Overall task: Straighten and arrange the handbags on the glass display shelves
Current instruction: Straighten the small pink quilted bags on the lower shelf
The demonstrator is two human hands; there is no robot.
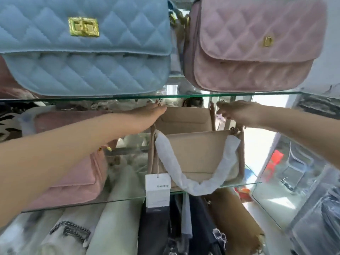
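Observation:
A beige handbag (198, 151) stands on the lower glass shelf (239, 185), its short handle wrapped in white paper (185, 181) and a white tag (157, 190) hanging over the shelf edge. My left hand (147, 115) reaches under the upper glass shelf (184, 96) to the bag's top left corner, fingers closed at its thin beige strap (152, 137). My right hand (237, 112) is curled at the top right corner, above the chain link (235, 130). A pink bag (81, 179) sits left of the beige one, partly behind my left forearm.
On the upper shelf stand a blue quilted bag (86, 50) with a gold clasp and a pink quilted bag (253, 45). A mirror behind the shelves reflects the beige bag. Below lie dust-bagged bags (114, 218), dark bags (184, 227) and a brown one (235, 221).

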